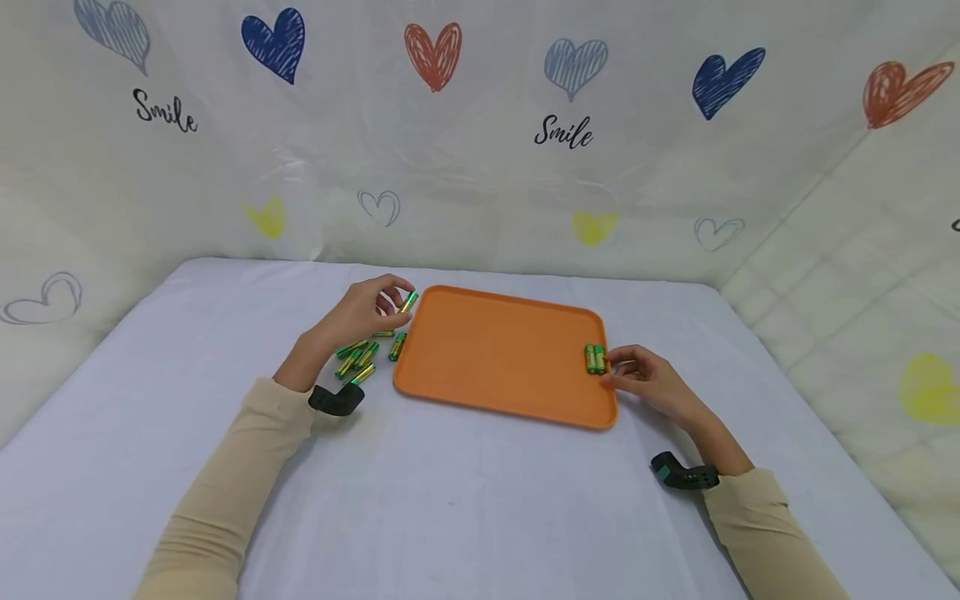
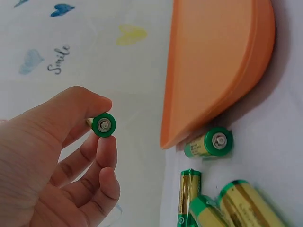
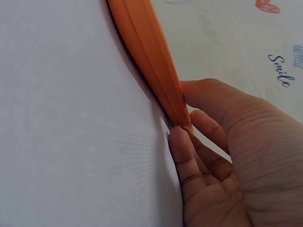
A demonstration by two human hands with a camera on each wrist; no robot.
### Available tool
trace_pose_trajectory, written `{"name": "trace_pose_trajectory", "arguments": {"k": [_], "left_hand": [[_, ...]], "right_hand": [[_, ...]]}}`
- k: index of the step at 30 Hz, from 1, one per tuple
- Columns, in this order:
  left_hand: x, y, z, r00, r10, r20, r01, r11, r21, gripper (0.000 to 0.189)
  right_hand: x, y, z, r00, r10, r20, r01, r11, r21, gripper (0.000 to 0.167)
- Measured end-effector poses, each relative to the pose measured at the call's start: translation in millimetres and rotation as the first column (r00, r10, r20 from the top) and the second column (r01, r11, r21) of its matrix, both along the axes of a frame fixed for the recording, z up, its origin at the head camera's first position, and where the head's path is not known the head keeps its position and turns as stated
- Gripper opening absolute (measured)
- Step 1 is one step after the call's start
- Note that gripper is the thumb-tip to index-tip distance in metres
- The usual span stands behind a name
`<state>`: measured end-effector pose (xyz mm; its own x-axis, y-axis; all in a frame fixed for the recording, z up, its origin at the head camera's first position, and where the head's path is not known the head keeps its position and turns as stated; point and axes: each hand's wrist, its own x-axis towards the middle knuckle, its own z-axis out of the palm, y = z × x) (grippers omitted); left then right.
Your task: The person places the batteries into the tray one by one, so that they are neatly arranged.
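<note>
My left hand [image 1: 367, 308] pinches a green-and-gold battery [image 1: 408, 302] between thumb and fingertips, just off the left edge of an orange tray [image 1: 487, 350]. In the left wrist view, that battery [image 2: 103, 125] points its metal end at the camera. Below this hand, several loose batteries [image 1: 366, 357] lie on the cloth; one battery [image 2: 210, 143] is close beside the tray's corner. Two batteries [image 1: 595, 359] stand side by side inside the tray's right edge. There my right hand [image 1: 648, 383] holds the rim, with the thumb against the tray wall [image 3: 156, 61] and the other fingers curled at it.
A white cloth [image 1: 450, 500] covers the table around the tray. Behind it rises a pale backdrop [image 1: 487, 167] printed with hearts and the word "Smile". Black wrist devices [image 1: 336, 400] sit on both forearms.
</note>
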<state>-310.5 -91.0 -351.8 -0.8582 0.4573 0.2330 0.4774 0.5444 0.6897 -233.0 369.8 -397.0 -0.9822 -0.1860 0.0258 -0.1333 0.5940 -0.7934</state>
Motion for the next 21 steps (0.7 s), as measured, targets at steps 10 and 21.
{"name": "trace_pose_trajectory", "arguments": {"k": [10, 21], "left_hand": [[-1.7, 25.6, 2.2, 0.995, -0.088, -0.048, 0.09, 0.995, 0.036, 0.041], [-5.4, 57.1, 1.9, 0.985, -0.171, -0.025, 0.172, 0.982, 0.073, 0.039]], "right_hand": [[0.9, -1.1, 2.0, 1.0, -0.004, 0.0, 0.004, 1.0, -0.001, 0.045], [-0.2, -0.1, -1.5, 1.0, -0.012, 0.003, 0.012, 1.0, -0.007, 0.046]]}}
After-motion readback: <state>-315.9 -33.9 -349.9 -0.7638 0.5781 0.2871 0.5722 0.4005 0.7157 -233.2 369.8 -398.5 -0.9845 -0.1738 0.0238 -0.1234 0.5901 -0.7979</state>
